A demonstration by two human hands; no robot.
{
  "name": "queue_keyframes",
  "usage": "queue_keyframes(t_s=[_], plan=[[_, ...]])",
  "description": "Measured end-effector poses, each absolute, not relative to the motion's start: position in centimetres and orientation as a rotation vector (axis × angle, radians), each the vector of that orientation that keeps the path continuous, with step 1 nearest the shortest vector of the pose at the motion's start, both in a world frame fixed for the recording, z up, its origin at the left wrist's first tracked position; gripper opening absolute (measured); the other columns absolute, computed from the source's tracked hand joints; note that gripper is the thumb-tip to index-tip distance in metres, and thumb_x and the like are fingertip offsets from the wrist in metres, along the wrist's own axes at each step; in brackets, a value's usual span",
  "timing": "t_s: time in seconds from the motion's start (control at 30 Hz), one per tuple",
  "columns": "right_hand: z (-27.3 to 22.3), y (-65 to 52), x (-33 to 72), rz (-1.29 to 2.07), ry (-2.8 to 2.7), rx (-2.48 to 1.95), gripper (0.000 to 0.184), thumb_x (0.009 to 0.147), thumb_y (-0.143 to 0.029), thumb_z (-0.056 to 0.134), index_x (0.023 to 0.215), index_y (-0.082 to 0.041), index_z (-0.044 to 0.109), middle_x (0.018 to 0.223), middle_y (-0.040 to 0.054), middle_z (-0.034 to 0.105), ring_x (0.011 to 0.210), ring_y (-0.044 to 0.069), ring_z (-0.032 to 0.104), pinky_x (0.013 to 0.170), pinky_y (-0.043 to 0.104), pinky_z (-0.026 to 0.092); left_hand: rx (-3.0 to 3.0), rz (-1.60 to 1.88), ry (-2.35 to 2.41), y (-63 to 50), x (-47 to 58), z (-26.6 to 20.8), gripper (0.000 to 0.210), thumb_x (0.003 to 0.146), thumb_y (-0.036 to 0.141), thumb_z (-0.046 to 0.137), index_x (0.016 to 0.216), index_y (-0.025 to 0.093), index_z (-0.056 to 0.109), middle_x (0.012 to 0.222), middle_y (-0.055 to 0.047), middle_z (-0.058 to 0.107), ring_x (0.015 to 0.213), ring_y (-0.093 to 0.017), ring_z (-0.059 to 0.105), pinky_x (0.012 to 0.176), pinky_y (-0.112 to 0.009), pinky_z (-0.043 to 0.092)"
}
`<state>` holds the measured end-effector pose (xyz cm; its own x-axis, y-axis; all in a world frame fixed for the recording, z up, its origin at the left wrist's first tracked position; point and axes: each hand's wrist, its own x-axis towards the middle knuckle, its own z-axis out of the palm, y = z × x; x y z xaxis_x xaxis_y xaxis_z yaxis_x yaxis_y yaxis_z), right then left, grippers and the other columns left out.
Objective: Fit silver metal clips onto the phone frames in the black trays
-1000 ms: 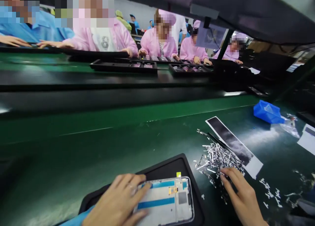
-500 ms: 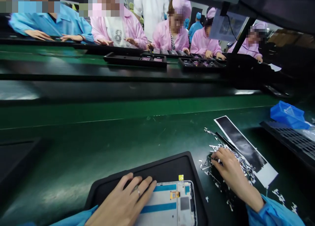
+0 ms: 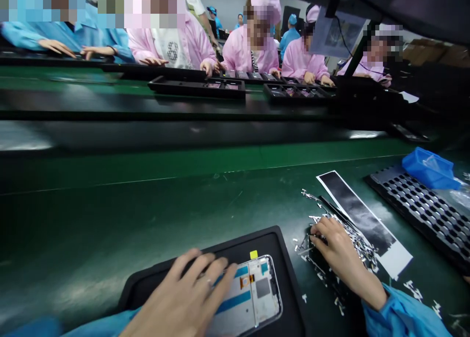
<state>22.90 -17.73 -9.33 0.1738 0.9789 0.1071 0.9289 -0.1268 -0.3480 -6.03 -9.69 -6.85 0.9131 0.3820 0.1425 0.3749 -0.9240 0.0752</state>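
Observation:
My left hand (image 3: 194, 288), with its fingers stretched and a ring on one, lies over the left part of a phone frame (image 3: 262, 287). The frame has a silver back, blue strips and a small orange flex connector. A yellow tab (image 3: 253, 254) sticks out at its upper edge. Under them is a black tray (image 3: 271, 236) with a raised rim. At a pile of small silver metal pieces (image 3: 362, 246), my right hand (image 3: 336, 244) has thumb and fingertips drawn together; what lies between them is too small to make out.
A white-edged black strip sheet (image 3: 358, 204) lies beside the pile. Further right are a black tray with rows of slots (image 3: 422, 200) and a blue bin (image 3: 429, 168). Across the green bench (image 3: 110, 219), co-workers in pink and blue handle black trays (image 3: 198, 87).
The phone frame has shifted up and left and turned slightly in its tray. The slotted tray at right has slid leftward into fuller view. My right hand stays at the pile.

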Motion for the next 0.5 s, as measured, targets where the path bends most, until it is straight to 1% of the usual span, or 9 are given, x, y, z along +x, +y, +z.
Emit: queue_keyframes(t_s=[0.03, 0.1, 0.23, 0.33, 0.4, 0.5], plan=[[-9.4, -17.8, 22.9, 0.198, -1.814, -2.112, 0.012, 0.079, -0.017, 0.04, 0.068, -0.018, 0.043, 0.072, 0.0018, 0.045, 0.071, 0.016, 0.037, 0.064, 0.032, 0.03, 2.98, 0.237, 0.601, -9.8, -4.5, -6.1, 0.054, 0.072, 0.055, 0.04, 0.115, 0.022, 0.045, 0.105, -0.006, 0.054, 0.095, -0.028, 0.042, 0.09, -0.045, 0.019], [-9.6, -17.9, 22.9, 0.177, -1.808, -2.093, 0.016, 0.081, -0.017, 0.037, 0.066, -0.017, 0.043, 0.071, 0.002, 0.044, 0.07, 0.016, 0.036, 0.065, 0.032, 0.029, 2.894, 0.261, 0.562, -10.0, -1.0, -4.6, 0.045, 0.074, 0.05, 0.042, 0.107, 0.02, 0.05, 0.098, -0.006, 0.054, 0.093, -0.026, 0.042, 0.089, -0.044, 0.021], [-9.8, -18.2, 23.1, 0.152, -1.772, -2.068, 0.017, 0.081, -0.015, 0.035, 0.066, -0.017, 0.043, 0.07, 0.002, 0.043, 0.069, 0.015, 0.037, 0.063, 0.031, 0.03, 2.786, 0.021, 0.496, -9.4, 5.2, -3.4, 0.028, 0.077, 0.039, 0.046, 0.09, 0.016, 0.055, 0.086, -0.005, 0.053, 0.084, -0.021, 0.042, 0.08, -0.04, 0.03], [-9.9, -18.5, 23.2, 0.148, -1.736, -2.053, 0.014, 0.079, -0.014, 0.037, 0.067, -0.018, 0.044, 0.071, 0.0017, 0.044, 0.069, 0.015, 0.038, 0.062, 0.03, 0.03, 2.773, -0.054, 0.444, -8.4, 8.7, -4.1, 0.017, 0.077, 0.03, 0.046, 0.079, 0.016, 0.056, 0.082, -0.005, 0.052, 0.082, -0.02, 0.043, 0.074, -0.036, 0.033], [-9.9, -18.6, 23.2, 0.141, -1.706, -2.042, 0.012, 0.078, -0.013, 0.039, 0.069, -0.018, 0.045, 0.072, 0.0017, 0.045, 0.07, 0.015, 0.038, 0.063, 0.03, 0.031, 2.772, -0.056, 0.439, -7.9, 10.5, -4.9, 0.013, 0.076, 0.026, 0.047, 0.078, 0.017, 0.056, 0.083, -0.004, 0.052, 0.082, -0.02, 0.043, 0.071, -0.035, 0.033], [-10.0, -18.7, 23.3, 0.118, -1.648, -2.028, 0.011, 0.079, -0.014, 0.039, 0.071, -0.018, 0.047, 0.073, 0.0017, 0.045, 0.071, 0.015, 0.039, 0.064, 0.03, 0.032, 2.776, -0.06, 0.435, -7.7, 12.5, -6.1, 0.012, 0.073, 0.025, 0.049, 0.079, 0.018, 0.056, 0.084, -0.004, 0.051, 0.082, -0.02, 0.044, 0.069, -0.033, 0.033]])
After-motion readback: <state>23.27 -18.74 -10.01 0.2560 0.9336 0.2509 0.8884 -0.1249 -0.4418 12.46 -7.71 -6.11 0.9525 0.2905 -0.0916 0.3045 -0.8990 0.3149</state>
